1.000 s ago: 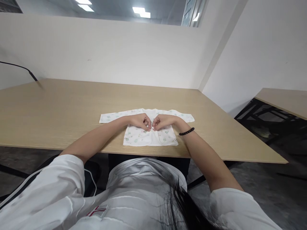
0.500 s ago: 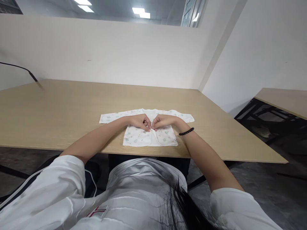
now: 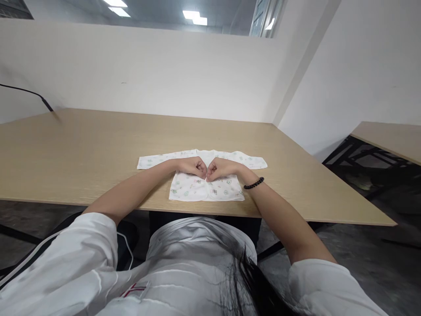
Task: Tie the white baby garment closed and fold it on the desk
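Observation:
A small white baby shirt (image 3: 187, 188) with a pale printed pattern lies spread flat near the table's front edge, both sleeves stretched out sideways. Over its middle, my left hand (image 3: 194, 166) is closed, thumb and fingertips pinching the cloth at the front opening. My right hand (image 3: 217, 168) pinches the shirt from the other side, its fingertips almost touching those of my left hand. Whatever small fastening may be between the fingertips is hidden. A dark beaded bracelet (image 3: 254, 183) circles my right wrist.
The light wooden table (image 3: 98, 136) reaches back to a white wall (image 3: 164, 74). A thin black cable or stalk (image 3: 47, 104) juts in at the far left. Another table (image 3: 391, 136) with a dark frame stands to the right.
The right front edge of the shirt, raised and folded before, now lies flatter against the left one. My right hand has shifted slightly, its fingertips a little lower at the opening.

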Demonstrator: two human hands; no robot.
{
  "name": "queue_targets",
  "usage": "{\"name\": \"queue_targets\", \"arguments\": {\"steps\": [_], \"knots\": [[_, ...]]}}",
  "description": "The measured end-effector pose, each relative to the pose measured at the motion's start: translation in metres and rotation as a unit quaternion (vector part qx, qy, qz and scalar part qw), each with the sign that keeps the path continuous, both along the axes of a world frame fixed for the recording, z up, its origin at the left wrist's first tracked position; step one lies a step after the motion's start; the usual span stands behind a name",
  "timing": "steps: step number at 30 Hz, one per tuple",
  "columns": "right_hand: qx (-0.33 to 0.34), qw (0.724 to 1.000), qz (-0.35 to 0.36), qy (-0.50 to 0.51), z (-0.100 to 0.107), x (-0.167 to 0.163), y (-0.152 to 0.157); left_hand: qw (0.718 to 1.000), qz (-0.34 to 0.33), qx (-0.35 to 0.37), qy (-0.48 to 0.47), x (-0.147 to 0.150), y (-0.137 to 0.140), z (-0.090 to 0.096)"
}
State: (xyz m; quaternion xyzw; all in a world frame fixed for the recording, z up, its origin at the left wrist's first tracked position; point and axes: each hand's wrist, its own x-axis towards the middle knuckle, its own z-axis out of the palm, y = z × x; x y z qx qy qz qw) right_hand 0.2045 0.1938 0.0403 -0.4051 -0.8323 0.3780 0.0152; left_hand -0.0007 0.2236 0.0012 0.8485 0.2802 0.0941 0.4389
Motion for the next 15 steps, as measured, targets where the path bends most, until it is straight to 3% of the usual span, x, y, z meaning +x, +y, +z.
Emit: {"name": "queue_targets", "arguments": {"steps": [6, 11, 15], "knots": [[-0.007, 1.000, 0.013, 0.004, -0.0004, 0.0018, 0.0024, 1.000, 0.001, -0.005, 0.005, -0.0001, 0.0013, 0.0001], [-0.054, 0.997, 0.043, 0.026, -0.0017, 0.0061, 0.0071, 1.000, -0.003, -0.015, 0.015, 0.0008, 0.0001, 0.0018], [-0.024, 0.999, 0.001, -0.024, -0.0014, 0.0079, 0.0096, 1.000, 0.000, -0.017, 0.012, 0.0020, 0.0008, 0.0010]]}}
